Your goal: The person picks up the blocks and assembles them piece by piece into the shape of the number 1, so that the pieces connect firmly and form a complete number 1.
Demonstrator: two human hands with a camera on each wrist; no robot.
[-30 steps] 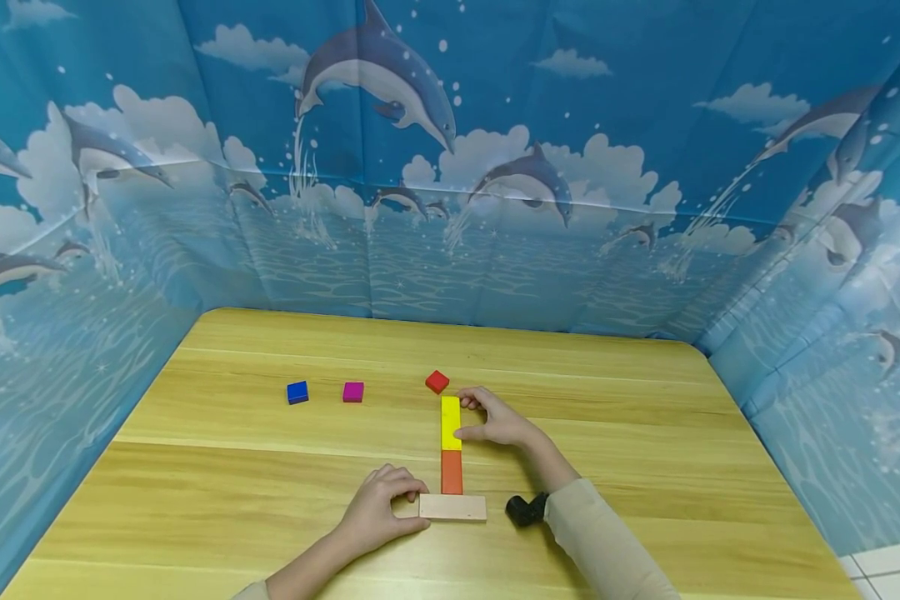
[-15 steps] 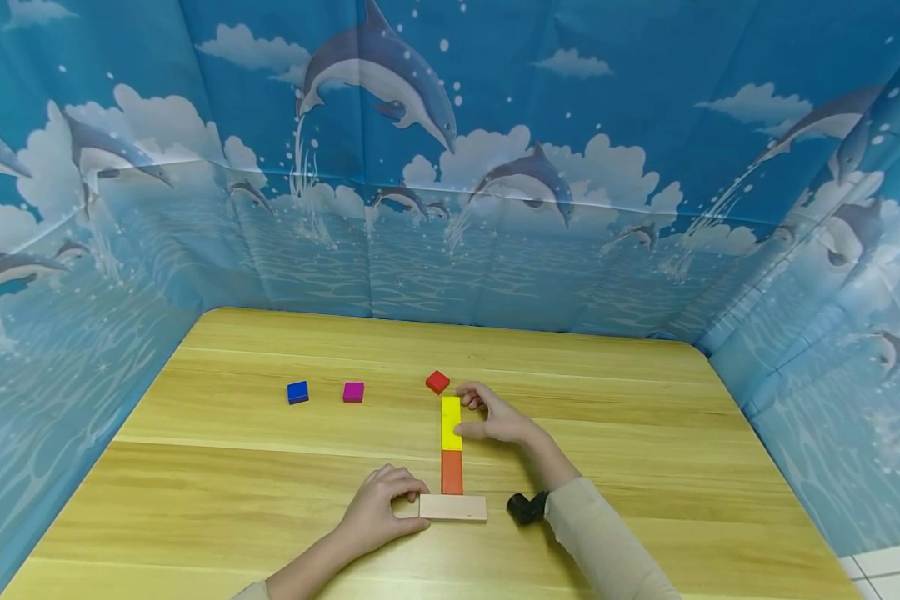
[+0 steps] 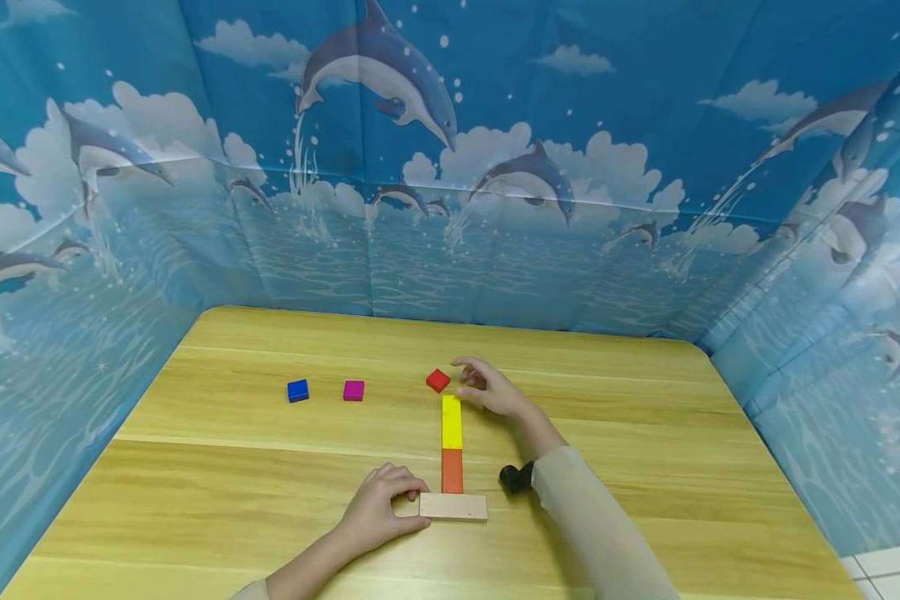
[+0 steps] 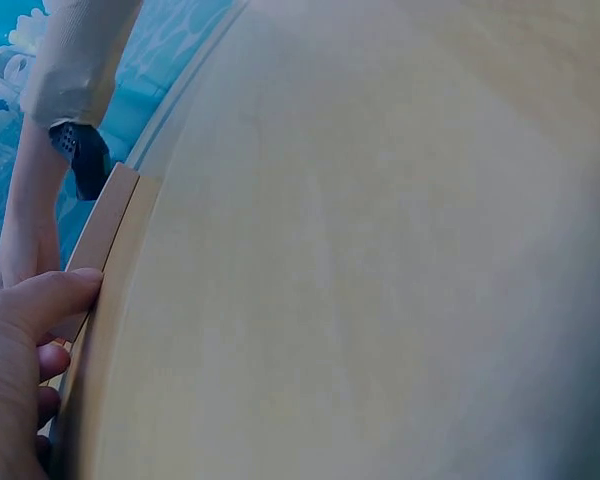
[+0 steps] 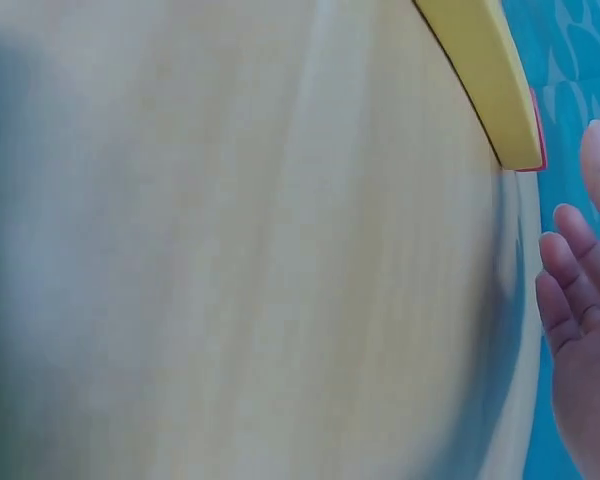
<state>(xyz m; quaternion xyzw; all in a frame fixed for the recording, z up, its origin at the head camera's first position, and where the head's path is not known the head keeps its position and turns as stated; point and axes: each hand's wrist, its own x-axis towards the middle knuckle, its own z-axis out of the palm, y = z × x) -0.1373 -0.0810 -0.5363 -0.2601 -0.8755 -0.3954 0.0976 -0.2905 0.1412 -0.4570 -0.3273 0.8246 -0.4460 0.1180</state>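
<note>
A plain wooden block (image 3: 453, 507) lies crosswise near the front, its left end pinched between thumb and fingers of my left hand (image 3: 378, 508); the left wrist view shows the thumb against the same block (image 4: 105, 220). Behind its middle an orange-red block (image 3: 452, 472) and a yellow block (image 3: 452, 422) lie end to end in a line. My right hand (image 3: 497, 392) is beside the yellow block's far end, fingers loosely bent and holding nothing. Just beyond that end sits a small red block (image 3: 438, 381). In the right wrist view the hand (image 5: 590, 330) is apart from the yellow block (image 5: 485, 75).
A blue block (image 3: 297, 391) and a magenta block (image 3: 354, 391) lie on the left part of the wooden table (image 3: 195, 500). A black device (image 3: 516, 477) is at the right sleeve. A dolphin-print curtain (image 3: 420, 275) surrounds the table's back and sides.
My right hand has left the yellow block's side and moved away from me, toward the red block. The black device and sleeve moved with it. The left hand and the blocks have not moved.
</note>
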